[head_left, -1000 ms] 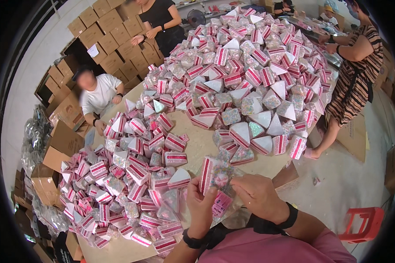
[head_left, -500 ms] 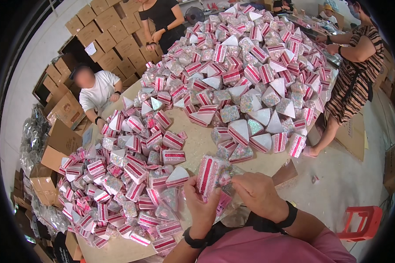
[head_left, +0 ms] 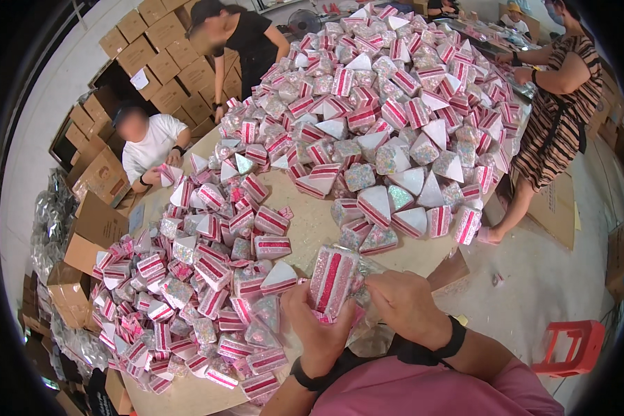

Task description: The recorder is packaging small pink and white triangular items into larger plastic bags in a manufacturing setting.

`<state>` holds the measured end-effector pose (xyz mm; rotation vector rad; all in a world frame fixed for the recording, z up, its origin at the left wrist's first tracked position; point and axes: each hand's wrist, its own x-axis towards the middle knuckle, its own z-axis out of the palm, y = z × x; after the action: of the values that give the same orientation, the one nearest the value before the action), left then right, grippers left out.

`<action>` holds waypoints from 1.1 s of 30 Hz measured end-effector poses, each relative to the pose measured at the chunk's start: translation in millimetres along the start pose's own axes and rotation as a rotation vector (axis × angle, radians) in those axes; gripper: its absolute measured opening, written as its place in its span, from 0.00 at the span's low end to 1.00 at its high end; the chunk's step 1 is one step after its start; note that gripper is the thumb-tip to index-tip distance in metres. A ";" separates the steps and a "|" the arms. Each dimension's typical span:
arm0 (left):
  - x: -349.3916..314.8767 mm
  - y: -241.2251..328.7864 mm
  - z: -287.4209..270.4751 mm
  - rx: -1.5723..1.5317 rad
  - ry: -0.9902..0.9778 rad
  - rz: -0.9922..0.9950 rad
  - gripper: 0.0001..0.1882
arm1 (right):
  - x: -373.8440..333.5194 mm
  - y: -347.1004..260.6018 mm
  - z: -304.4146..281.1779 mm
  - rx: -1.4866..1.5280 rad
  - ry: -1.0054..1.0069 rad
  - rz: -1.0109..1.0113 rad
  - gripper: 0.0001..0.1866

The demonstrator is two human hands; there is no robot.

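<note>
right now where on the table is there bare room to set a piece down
Bare tabletop runs between the left pile and the larger pile, beyond the held slice; a smaller patch sits between the right hand and the larger pile's near edge. Both piles are crowded.

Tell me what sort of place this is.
Probably a packing workshop: wrapped, cake-slice-shaped pieces are heaped on a big table, cardboard boxes are stacked by the wall, and several people are around the table.
</note>
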<state>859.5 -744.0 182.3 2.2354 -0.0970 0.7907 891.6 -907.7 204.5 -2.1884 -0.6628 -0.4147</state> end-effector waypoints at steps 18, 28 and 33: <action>-4.1 -20.3 10.2 -0.252 -0.063 -0.125 0.35 | -0.6 9.7 7.9 0.161 -0.067 0.154 0.06; -6.9 -24.4 6.5 -0.255 -0.002 -0.022 0.42 | 1.4 9.6 7.4 0.259 -0.126 0.212 0.07; -7.6 -36.3 11.2 -0.390 -0.016 -0.055 0.43 | -0.3 10.3 8.9 0.296 -0.181 0.236 0.07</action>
<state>869.9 -726.8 149.1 1.8671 -0.1803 0.6599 898.0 -906.5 192.6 -2.0025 -0.5167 0.0055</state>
